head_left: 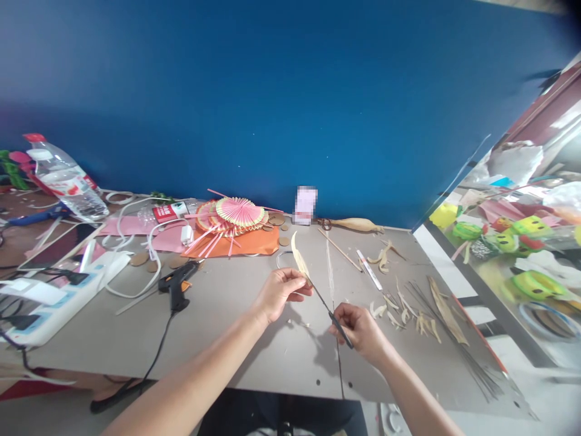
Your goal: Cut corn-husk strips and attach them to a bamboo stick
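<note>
Pinching the pale strip (298, 257), the left hand (278, 293) could get nicked if the dark tool (342, 333), gripped by fingers of the right hand (361, 332), slips toward the left fingertips (300, 283).

No wording can be read: the red-and-white labels on the clear bottle (70, 186) near the left edge of the worktop (218, 339) and the lying bottle (170, 212) by its back edge are too small, the card (305, 207) there is pixelated, and the marking on the white pen (369, 270) is indistinct.
</note>
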{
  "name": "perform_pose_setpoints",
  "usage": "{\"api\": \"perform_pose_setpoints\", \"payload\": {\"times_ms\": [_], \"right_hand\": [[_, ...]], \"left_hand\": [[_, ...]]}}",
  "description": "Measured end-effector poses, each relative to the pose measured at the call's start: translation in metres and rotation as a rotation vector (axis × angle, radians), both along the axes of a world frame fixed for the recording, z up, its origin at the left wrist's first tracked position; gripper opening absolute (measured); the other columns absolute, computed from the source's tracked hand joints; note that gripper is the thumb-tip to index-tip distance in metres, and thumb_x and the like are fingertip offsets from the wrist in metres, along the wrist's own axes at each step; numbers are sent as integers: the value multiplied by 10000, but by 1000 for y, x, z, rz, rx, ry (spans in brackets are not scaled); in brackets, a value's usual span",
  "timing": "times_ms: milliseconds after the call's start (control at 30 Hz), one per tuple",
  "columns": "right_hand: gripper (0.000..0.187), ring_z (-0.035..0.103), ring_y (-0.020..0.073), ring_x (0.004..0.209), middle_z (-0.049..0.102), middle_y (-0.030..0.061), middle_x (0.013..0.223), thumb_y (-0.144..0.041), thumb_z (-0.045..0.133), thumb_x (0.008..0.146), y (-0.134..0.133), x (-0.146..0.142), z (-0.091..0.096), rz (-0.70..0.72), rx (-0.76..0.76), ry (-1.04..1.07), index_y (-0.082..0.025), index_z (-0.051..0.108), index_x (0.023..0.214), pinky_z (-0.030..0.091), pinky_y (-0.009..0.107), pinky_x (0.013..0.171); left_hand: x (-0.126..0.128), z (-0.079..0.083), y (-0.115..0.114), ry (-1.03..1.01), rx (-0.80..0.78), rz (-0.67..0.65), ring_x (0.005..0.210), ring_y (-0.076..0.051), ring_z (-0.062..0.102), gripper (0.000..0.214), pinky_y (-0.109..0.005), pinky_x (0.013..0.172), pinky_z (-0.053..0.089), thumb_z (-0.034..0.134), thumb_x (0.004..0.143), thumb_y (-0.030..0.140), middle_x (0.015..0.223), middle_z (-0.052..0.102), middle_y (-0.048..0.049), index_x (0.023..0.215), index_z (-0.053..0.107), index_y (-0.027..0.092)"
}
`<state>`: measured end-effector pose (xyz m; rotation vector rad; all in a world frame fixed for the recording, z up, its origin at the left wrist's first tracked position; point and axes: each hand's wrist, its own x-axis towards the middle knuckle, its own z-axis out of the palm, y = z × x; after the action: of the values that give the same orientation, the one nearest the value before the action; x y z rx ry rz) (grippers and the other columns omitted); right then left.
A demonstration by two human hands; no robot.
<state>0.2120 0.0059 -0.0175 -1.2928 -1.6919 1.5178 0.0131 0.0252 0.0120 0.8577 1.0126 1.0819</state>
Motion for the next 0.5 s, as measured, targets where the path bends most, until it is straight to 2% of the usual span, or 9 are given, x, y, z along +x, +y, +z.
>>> {"api": "perform_pose_setpoints", "payload": {"times_ms": [367,500], "right_hand": [[269,347,51,385,391,-76,420,-340,656,598,1,2,-8,-45,25,-6,-167,451,579,263,192,394],[280,345,52,385,394,-73,420,-354,663,588,0,2,-5,-47,26,-24,-165,457,574,251,193,389]], "left_hand": [[-3,2,2,0,-17,-50,684,-161,620,173,-187,498,426,586,652,295,712,648,-67,689,570,127],[-2,4,4,-10,-35,-9,666,-151,619,210,-174,475,416,570,663,328,772,659,-82,725,579,127]]}}
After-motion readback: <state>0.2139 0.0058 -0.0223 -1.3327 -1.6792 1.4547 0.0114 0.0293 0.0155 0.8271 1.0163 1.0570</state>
